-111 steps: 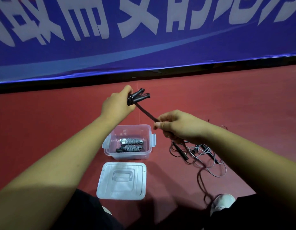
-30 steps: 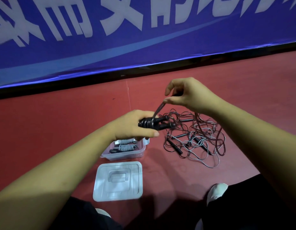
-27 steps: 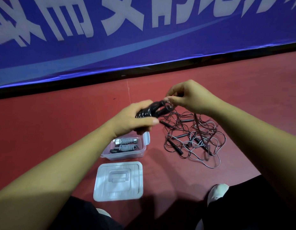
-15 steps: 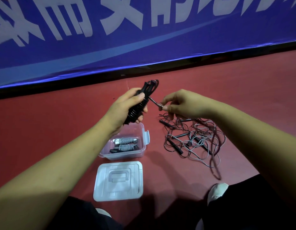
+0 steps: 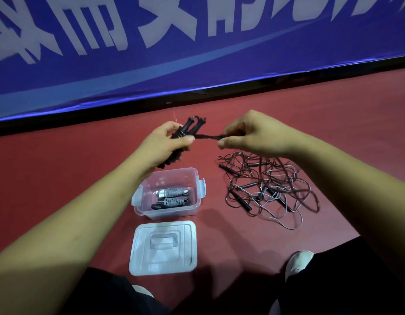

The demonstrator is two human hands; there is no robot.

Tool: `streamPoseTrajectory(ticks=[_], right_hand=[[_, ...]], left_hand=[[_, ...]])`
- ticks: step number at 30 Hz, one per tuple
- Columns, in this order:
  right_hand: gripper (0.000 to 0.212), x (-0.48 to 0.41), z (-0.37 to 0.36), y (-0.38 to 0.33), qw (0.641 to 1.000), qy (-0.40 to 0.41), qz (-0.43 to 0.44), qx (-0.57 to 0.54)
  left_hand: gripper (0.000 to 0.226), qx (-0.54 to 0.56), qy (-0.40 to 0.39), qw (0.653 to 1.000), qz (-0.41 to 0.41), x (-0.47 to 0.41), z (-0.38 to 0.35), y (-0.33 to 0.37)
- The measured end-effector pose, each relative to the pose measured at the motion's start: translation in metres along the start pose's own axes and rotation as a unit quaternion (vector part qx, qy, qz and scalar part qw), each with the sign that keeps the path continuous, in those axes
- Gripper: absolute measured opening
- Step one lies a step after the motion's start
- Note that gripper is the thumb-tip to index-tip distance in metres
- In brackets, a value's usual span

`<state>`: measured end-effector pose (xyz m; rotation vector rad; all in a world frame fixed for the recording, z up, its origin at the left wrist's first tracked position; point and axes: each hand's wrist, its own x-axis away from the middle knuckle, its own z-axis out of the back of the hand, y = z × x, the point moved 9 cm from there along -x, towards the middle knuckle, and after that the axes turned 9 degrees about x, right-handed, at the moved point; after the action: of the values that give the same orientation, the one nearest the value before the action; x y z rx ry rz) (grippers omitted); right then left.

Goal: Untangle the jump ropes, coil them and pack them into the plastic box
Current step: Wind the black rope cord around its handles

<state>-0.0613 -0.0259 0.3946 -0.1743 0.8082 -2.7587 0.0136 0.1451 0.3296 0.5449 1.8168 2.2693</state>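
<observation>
Drawn rightward since the earlier frame, the cord tail [image 5: 208,136] runs level from the left hand [image 5: 160,148], which grips the coiled rope bundle [image 5: 190,127] nearer the plastic box [image 5: 167,212], to the pinching right hand [image 5: 253,135].

A blue banner [image 5: 287,64] with white lettering stands behind the red floor [image 5: 60,167]; a white shoe [image 5: 298,262] rests on that floor.

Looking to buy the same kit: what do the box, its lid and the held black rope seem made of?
Box: clear glossy plastic; the coiled ropes inside show through its walls. Lid: cloudy whitish plastic with a moulded handle. Black rope: matte, bending freely, perhaps rubbery cord; blur leaves it open.
</observation>
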Motion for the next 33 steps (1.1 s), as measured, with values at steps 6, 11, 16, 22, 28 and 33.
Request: streamPoseTrajectory(ticks=[6,11,16,22,28,33], right_hand=[[0.023,-0.003,-0.015,-0.017,0.998,-0.015,0.048,0.033],[0.016,-0.002,-0.008,-0.013,0.997,0.042,0.045,0.051],[0.017,-0.001,0.002,0.002,0.993,0.101,0.025,0.056],[0.038,0.0,-0.003,0.035,0.995,0.088,-0.044,-0.004],[0.035,0.005,-0.027,0.051,0.994,-0.018,-0.091,-0.064],[0.028,0.012,-0.033,0.055,0.994,-0.047,-0.095,0.007]], left_hand=[[0.028,-0.339,-0.027,0.935,-0.098,0.008,-0.024,0.008],[0.041,-0.486,-0.091,0.862,-0.114,0.021,-0.05,0.004],[0.039,-0.454,-0.133,0.868,-0.154,0.036,-0.073,0.014],[0.034,-0.446,-0.158,0.848,-0.24,0.044,-0.077,0.025],[0.032,-0.127,-0.146,0.97,-0.148,0.041,-0.068,0.031],[0.033,-0.058,-0.13,0.98,-0.138,0.034,-0.071,0.029]])
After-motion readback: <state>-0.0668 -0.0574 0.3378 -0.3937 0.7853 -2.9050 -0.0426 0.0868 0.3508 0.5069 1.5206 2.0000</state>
